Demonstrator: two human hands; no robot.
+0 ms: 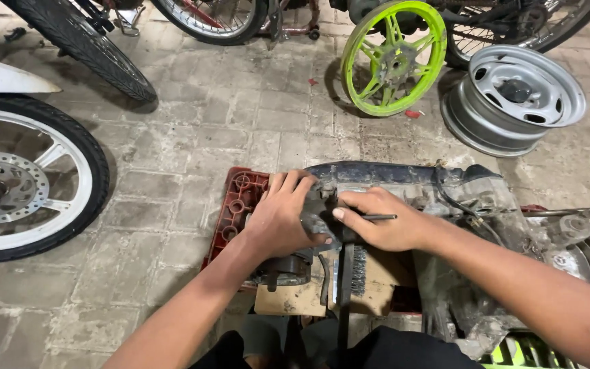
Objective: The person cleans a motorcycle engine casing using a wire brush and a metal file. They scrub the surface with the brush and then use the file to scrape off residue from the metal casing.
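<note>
The left hand (280, 220) lies palm-down on a grimy engine block (404, 198), fingers close together and curled over a dark metal part (317, 217) at its near end, apparently to steady it. The right hand (384, 220) rests just beside those fingers, its thumb and forefinger pinching a thin dark rod-like tool (379, 217) whose tip juts out past the knuckles (what kind of tool, I cannot tell). The engine sits raised on a red plastic crate (239, 205), which shows just beyond the left fingertips, probably to lift the work off the paved floor (192, 130). A piece of cardboard (295, 297) lies under the wrists, with one wire brush (358, 270) on it.

Counted: two hands, one engine, one crate. Well beyond the fingers stand one lime-green spoked wheel (394, 58) and one silver steel rim (513, 96), propped upright. To the left of the left hand is one tyred wheel with a disc brake (15, 188); more tyres cross the top edge.
</note>
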